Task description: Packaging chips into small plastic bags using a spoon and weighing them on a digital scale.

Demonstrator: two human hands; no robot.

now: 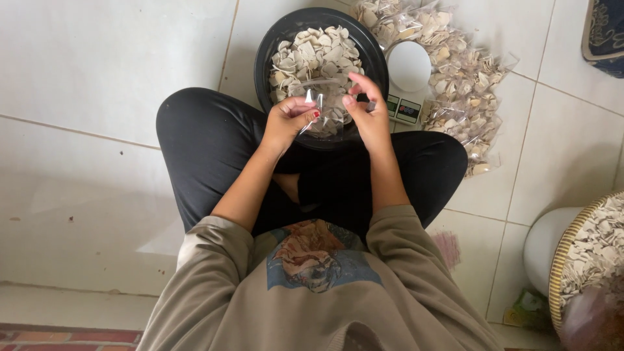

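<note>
while the person sat cross-legged on the white tiled floor (97, 78), both hands were raised over a black bowl (270, 45) heaped with pale, flat chips (315, 55). furthest left of the working things, the left hand (286, 120) was pinched shut on one edge of a small clear plastic bag (325, 110), thumb and fingers closed on the film. the bag hung between the two hands, just above the near rim of the bowl, its long axis running roughly up and down with the mouth uppermost; it looked empty or nearly so, though the film was too clear to be sure. the right hand (367, 114) gripped the opposite edge, its fingers lifted at the bag's top, so the two hands sat about equally near and the bag lay inward from each grip. right of the bowl stood a small white digital scale (408, 68), and past it lay a pile of filled clear packets (455, 78). at the far right edge a woven tray (572, 253) held more chips.
</note>
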